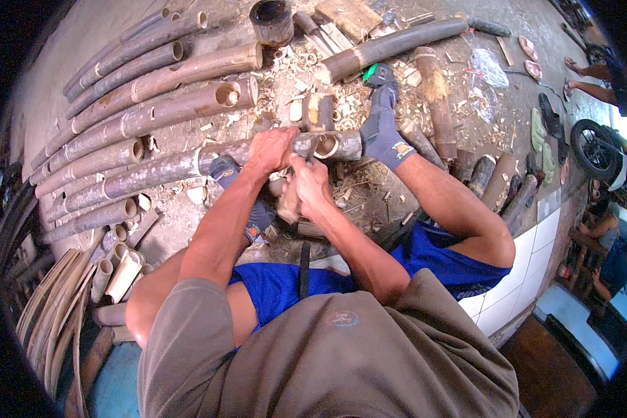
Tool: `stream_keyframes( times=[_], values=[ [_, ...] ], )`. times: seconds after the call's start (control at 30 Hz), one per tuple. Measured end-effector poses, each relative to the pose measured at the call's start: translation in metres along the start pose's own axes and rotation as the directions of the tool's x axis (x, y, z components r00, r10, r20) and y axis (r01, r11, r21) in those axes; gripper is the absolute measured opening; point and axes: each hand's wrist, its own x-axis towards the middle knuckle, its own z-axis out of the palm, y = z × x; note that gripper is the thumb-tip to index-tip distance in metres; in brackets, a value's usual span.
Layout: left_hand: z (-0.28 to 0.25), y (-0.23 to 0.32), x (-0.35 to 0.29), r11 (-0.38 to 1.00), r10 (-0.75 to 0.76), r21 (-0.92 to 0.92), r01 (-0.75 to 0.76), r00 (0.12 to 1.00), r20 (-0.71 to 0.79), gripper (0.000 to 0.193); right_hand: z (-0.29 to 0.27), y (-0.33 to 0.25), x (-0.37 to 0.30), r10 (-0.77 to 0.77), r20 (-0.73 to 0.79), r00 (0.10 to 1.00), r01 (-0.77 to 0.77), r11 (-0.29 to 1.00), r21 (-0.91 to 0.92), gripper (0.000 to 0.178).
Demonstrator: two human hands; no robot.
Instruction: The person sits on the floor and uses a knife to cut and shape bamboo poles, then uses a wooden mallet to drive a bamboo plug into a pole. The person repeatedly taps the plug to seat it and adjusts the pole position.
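Observation:
A long mottled bamboo pole (167, 167) lies crosswise in front of me, with a cut opening near its right end. My left hand (273, 148) is closed over the top of this pole, left of the opening; its fingertips are partly hidden. Just below and right of it, my right hand (310, 187) grips a wooden-handled bladed tool (288, 203). Its metal blade points up toward the opening; its exact kind is hard to make out. My feet in dark socks are against the pole, one (382, 129) at its right end, the other beside it under my left forearm.
Several bamboo poles (181, 104) lie side by side at the left. Wood chips (292, 76) litter the floor beyond, near a dark round container (272, 24) and another long pole (397, 49). Split bamboo strips (56, 306) stand lower left. Sandals (550, 115) and a motorcycle wheel (595, 148) are at the right.

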Motion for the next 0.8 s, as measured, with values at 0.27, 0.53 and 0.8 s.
stream_keyframes(
  times=[0.27, 0.53, 0.8],
  values=[
    [0.004, 0.001, 0.001, 0.995, -0.092, 0.040, 0.088, 0.990, 0.107, 0.036, 0.016, 0.005, 0.051, 0.011, 0.110, 0.994, -0.074, 0.804, 0.590, 0.031],
    [-0.019, 0.019, 0.006, 0.973, -0.098, -0.219, 0.068, 0.987, -0.127, 0.084, -0.095, -0.050, -0.038, -0.169, 0.123, 0.978, 0.206, 0.868, -0.451, 0.047],
    [-0.119, 0.110, 0.094, 0.588, -0.040, -0.807, -0.057, 0.994, -0.099, 0.077, -0.060, -0.275, -0.027, -0.042, 0.568, 0.822, 0.411, 0.734, -0.541, 0.061]
  ],
)
